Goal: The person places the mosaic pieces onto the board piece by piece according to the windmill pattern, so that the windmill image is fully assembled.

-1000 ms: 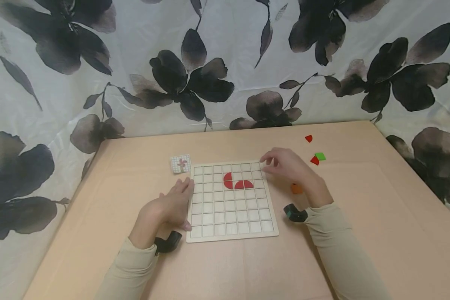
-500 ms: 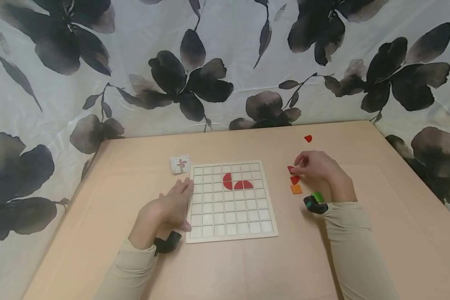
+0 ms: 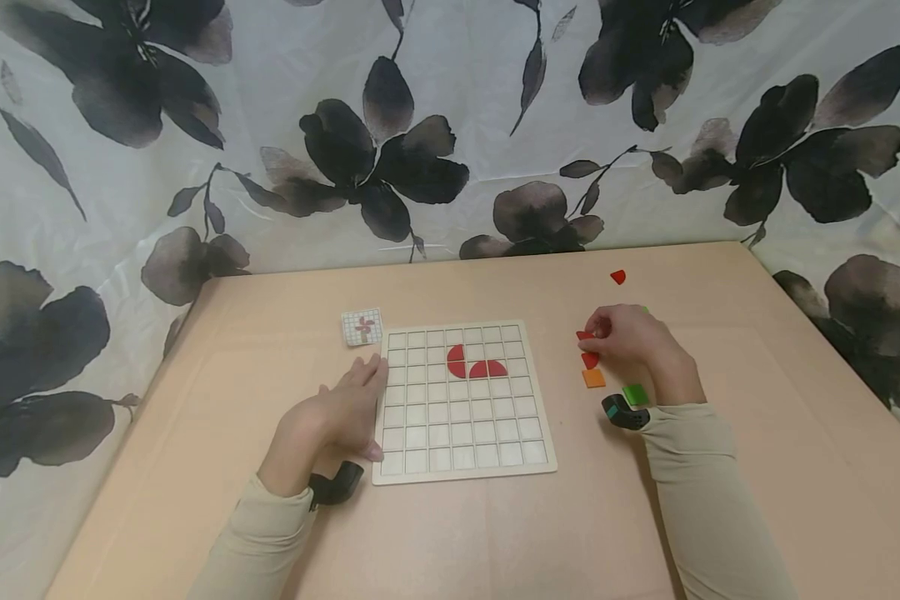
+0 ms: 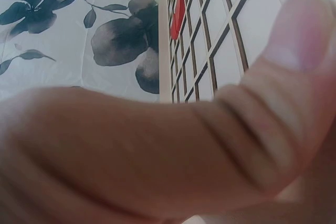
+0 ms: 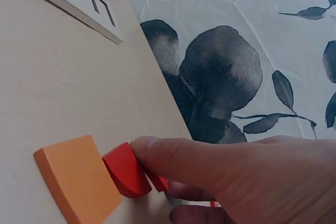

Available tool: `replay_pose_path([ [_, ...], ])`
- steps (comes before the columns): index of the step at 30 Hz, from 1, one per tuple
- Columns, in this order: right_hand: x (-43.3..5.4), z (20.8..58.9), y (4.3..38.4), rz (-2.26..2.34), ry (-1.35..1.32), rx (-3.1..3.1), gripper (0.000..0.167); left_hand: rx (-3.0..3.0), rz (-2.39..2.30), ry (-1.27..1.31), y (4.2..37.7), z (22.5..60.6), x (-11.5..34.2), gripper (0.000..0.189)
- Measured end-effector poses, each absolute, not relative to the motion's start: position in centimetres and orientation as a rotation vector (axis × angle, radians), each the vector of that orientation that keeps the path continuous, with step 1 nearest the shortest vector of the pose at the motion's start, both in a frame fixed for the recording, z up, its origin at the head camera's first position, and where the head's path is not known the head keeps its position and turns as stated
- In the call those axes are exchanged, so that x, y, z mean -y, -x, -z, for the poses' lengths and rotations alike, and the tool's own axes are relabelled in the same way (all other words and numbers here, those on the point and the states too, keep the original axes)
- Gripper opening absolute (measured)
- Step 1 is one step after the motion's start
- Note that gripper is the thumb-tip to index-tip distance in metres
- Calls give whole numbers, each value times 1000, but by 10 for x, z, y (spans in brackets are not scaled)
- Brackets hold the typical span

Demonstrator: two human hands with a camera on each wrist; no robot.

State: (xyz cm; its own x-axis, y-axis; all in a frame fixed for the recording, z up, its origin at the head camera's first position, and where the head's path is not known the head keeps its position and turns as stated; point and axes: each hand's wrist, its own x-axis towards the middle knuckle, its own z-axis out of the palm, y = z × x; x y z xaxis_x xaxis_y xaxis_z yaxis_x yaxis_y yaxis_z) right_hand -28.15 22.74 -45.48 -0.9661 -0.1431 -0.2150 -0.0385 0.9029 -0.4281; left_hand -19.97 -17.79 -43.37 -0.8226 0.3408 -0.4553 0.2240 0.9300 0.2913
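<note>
A white grid board (image 3: 450,437) lies on the table with several red quarter-circle tiles (image 3: 487,369) in its upper cells. My left hand (image 3: 337,412) rests along the board's left edge, fingers extended and thumb at the lower edge, as the left wrist view also shows with the thumb (image 4: 302,30). To the right of the board, my right hand (image 3: 633,337) pinches a red quarter-circle tile (image 3: 584,335) between thumb and fingers. Just below it lies another red tile (image 3: 589,360), next to an orange square tile (image 3: 593,378), both close up in the right wrist view.
A small card (image 3: 362,327) with a grid picture lies beyond the left hand. A green tile (image 3: 635,394) sits under the right wrist, and a lone red tile (image 3: 618,277) lies near the table's far edge. A floral cloth (image 3: 450,125) hangs behind the table.
My right hand has moved from the board's upper right corner to the loose tiles on the right and now pinches a red one. The left hand stays on the board's edge.
</note>
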Motion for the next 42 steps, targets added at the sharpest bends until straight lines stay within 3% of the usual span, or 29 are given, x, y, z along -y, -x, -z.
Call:
replay_pose_path([
  [14,-216,454,284,798,148,-2885,37,-2571,-302,-403,199,433,178,128],
  [25,-150,433,272,874,526,-2843,33,-2574,-293,-368,201,434,177,131],
  [34,-93,439,255,681,1131,-2774,22,-2571,-273,-353,202,435,177,131],
  [42,-75,445,243,627,1125,-2713,22,-2578,-266,-356,202,434,177,131],
])
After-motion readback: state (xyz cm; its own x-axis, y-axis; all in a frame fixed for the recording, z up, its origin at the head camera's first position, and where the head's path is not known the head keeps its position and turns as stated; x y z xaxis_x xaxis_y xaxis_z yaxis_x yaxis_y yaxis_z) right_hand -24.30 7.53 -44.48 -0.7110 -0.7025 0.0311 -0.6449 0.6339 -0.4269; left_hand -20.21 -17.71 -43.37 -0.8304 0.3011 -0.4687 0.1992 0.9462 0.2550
